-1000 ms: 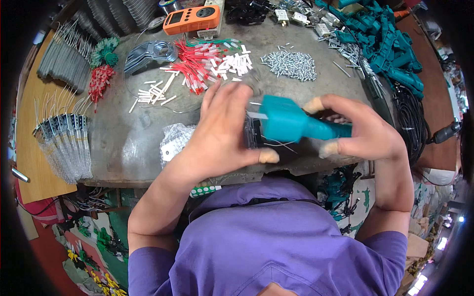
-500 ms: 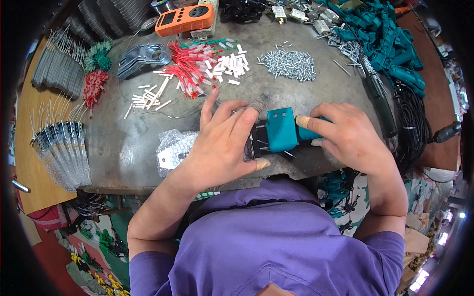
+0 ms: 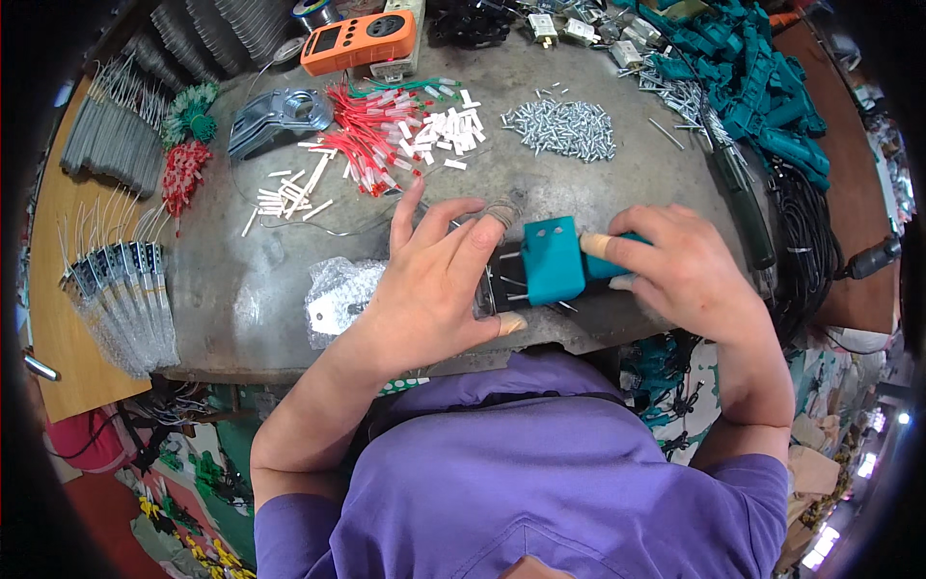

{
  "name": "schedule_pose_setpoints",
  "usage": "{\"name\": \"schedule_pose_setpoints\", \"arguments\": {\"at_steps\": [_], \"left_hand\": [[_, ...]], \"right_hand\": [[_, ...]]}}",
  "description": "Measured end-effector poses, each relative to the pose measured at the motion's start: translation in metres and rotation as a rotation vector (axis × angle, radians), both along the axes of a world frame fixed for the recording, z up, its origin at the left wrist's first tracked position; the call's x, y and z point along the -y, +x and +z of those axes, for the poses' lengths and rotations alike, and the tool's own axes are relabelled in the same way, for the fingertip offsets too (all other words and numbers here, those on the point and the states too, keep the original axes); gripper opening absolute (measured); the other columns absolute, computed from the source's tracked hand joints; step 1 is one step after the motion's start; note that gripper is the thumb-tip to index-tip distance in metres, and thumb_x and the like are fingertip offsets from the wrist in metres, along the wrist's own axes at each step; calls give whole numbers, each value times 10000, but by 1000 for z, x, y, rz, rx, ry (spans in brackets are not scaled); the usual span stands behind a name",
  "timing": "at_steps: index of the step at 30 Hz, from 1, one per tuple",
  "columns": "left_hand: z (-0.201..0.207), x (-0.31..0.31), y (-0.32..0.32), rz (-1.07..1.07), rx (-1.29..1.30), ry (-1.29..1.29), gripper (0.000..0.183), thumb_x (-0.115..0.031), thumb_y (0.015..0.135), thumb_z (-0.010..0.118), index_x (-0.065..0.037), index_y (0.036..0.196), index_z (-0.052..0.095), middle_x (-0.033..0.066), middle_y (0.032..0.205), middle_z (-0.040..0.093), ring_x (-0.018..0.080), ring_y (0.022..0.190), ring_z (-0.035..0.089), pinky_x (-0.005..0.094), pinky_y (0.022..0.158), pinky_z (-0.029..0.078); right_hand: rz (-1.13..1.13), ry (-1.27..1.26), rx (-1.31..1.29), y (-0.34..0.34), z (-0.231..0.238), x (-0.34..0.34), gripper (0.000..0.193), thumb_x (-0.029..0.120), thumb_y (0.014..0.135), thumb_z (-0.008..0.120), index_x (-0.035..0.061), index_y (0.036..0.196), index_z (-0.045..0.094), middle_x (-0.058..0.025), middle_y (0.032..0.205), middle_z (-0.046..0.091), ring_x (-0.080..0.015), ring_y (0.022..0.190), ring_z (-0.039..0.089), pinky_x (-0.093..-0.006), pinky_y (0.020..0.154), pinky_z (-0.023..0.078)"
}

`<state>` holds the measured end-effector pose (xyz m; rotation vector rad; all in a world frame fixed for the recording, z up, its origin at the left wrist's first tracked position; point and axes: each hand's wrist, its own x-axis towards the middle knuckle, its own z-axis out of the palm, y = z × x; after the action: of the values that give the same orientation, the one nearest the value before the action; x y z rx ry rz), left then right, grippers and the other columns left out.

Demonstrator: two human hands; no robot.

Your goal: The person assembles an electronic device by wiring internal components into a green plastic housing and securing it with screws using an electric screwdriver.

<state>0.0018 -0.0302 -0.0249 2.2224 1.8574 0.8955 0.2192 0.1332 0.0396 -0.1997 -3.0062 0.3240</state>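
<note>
A teal plastic housing (image 3: 553, 265) with two small holes near its top edge is over the worktop's near middle. Its handle-like right end is gripped by my right hand (image 3: 685, 261), fingers and thumb closed around it. Just left of the housing, my left hand (image 3: 429, 280) has thumb and fingers closed on a dark frame (image 3: 503, 285), its other fingers raised. Thin metal rods show between frame and housing. Whether the two parts are joined cannot be made out. Bandages cover several fingertips. Beside my left wrist lies a clear plastic bag (image 3: 340, 299) with a pale piece.
Beyond my hands lie silver screws (image 3: 562, 128), white sleeves (image 3: 451, 130), red wires (image 3: 371, 145) and grey metal brackets (image 3: 280, 118). An orange meter (image 3: 358, 41) stands at the back. Teal housings (image 3: 762, 87) pile up at right, near a dark green tool (image 3: 745, 207) and black cables (image 3: 805, 241).
The teal housing has shifted slightly right and down, and its gap to the handle-like end looks a little different. Both hands keep their hold and have barely moved.
</note>
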Motion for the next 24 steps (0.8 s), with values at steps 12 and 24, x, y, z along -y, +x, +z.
{"name": "schedule_pose_setpoints", "arguments": {"at_steps": [12, 24], "left_hand": [[-6, 25, -9, 108, 18, 5, 1072, -457, 570, 882, -16, 1396, 359, 218, 1324, 405, 387, 1205, 450, 513, 1047, 351], [-14, 26, -2, 92, 137, -36, 1066, -228, 502, 932, -56, 1392, 373, 215, 1297, 409, 387, 1048, 554, 451, 854, 498]], "right_hand": [[-13, 5, 14, -2, -17, 6, 506, 61, 644, 745, 168, 1130, 659, -42, 1034, 597, -269, 918, 606, -397, 777, 483], [4, 46, -45, -4, -20, 12, 473, 93, 692, 716, 196, 1148, 646, -36, 961, 594, -237, 848, 617, -363, 705, 481]]}}
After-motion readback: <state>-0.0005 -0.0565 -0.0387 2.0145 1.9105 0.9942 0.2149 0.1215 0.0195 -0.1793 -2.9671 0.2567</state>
